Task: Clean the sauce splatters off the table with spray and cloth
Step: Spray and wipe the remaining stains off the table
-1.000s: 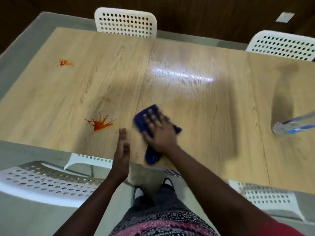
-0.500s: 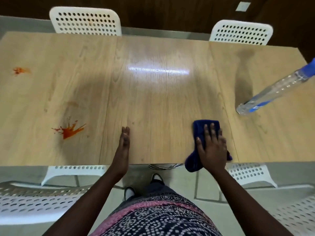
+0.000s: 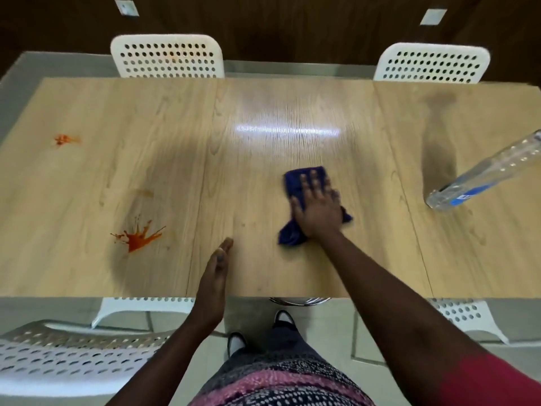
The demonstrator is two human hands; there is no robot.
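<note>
My right hand presses flat on a dark blue cloth in the middle of the light wooden table, fingers straight and spread. My left hand rests edge-on at the table's near edge, fingers straight, holding nothing. A large orange-red sauce splatter lies to the left of my left hand. A smaller sauce spot sits near the far left edge. The clear spray bottle with a blue label stands at the right.
Two white perforated chairs stand behind the table's far edge. More white chairs are tucked at the near side. A faint smear shows above the large splatter. My legs and shoes are below the table edge.
My right hand slid the cloth from the near edge to the table's middle. My left hand stays at the near edge. The camera view has shifted.
</note>
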